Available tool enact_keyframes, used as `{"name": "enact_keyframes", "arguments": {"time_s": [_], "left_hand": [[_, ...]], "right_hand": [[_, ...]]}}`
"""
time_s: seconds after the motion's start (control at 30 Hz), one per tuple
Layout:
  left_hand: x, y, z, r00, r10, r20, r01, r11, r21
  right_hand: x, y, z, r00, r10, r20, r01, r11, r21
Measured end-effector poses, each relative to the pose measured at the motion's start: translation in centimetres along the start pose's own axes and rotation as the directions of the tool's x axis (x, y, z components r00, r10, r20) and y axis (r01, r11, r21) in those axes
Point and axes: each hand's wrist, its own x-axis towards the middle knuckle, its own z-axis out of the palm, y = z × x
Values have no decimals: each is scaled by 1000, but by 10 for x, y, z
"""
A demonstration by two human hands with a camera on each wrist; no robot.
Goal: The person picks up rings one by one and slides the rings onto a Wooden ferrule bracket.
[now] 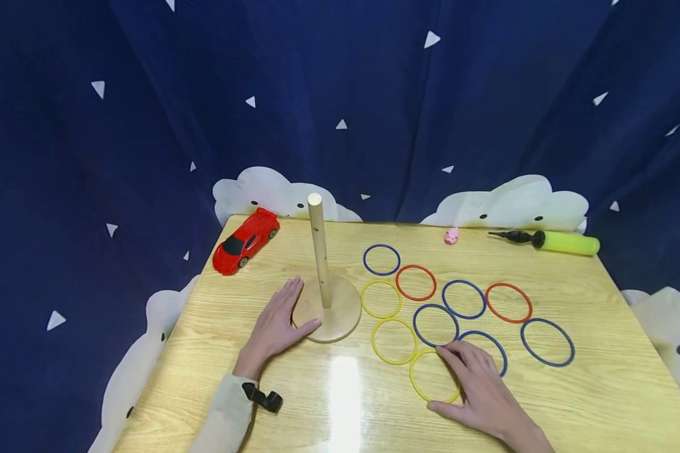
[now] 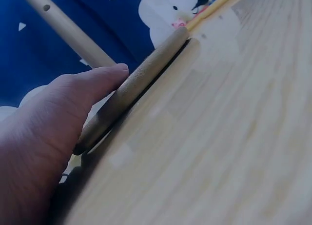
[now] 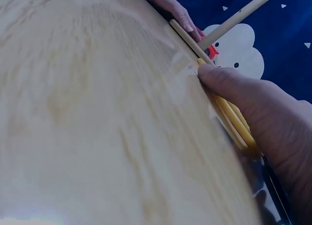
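A round wooden base [image 1: 342,314] carries an upright wooden peg [image 1: 320,258]. My left hand [image 1: 276,324] lies at the base's left side, fingers extended along its edge and thumb over the near rim. In the left wrist view the thumb [image 2: 105,81] rests on the base's edge. My right hand [image 1: 478,393] spans the nearest yellow ring [image 1: 421,389], thumb by its near rim and fingertips by its far rim. The right wrist view shows that thumb [image 3: 219,78] right at the yellow ring [image 3: 234,120], which lies flat. The right hand's other fingers are hidden there.
Several blue, red and yellow rings lie flat around, among them a blue ring [image 1: 573,352] and a red ring [image 1: 531,308]. A red toy car [image 1: 246,242] stands back left. A pink pig figure [image 1: 451,236] and a green hand pump [image 1: 569,243] lie along the back edge.
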Motion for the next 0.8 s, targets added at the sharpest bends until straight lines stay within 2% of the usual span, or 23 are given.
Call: {"name": "enact_keyframes", "arguments": {"time_s": [0.47, 0.8], "left_hand": [[-4, -1, 1, 999, 33, -7, -33, 999, 26], [-3, -4, 1, 999, 36, -6, -36, 999, 29]], "right_hand": [[2, 5, -7, 999, 40, -37, -38, 999, 38], [8, 3, 0, 998, 49, -46, -48, 998, 38]]}}
